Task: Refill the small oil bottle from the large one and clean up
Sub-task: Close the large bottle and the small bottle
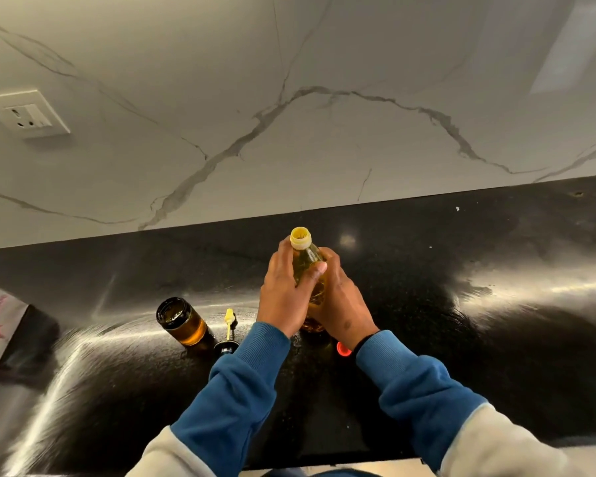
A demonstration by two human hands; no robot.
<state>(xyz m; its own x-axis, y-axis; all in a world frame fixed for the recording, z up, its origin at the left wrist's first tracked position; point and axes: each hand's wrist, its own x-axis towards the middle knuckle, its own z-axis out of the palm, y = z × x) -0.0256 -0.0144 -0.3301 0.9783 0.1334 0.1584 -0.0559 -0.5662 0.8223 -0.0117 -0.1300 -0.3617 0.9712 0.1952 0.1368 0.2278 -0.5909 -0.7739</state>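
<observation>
Here, both hands wrapped around the large oil bottle [307,266], uncapped, upright on the black counter [427,304]: left hand [283,290] curled over its near-left side with thumb across the front, right hand [338,301] gripping from the right. Small dark bottle [181,320] open too, well to the left, partly filled. Just beside it, a dropper-style stopper [229,330] lying on the counter; red cap [343,348] under the right wrist. Risks, probably: slick grip, narrow target mouth, overshoot while tipping, so oil spilling across the counter; a sleeve nudging the red cap away.
</observation>
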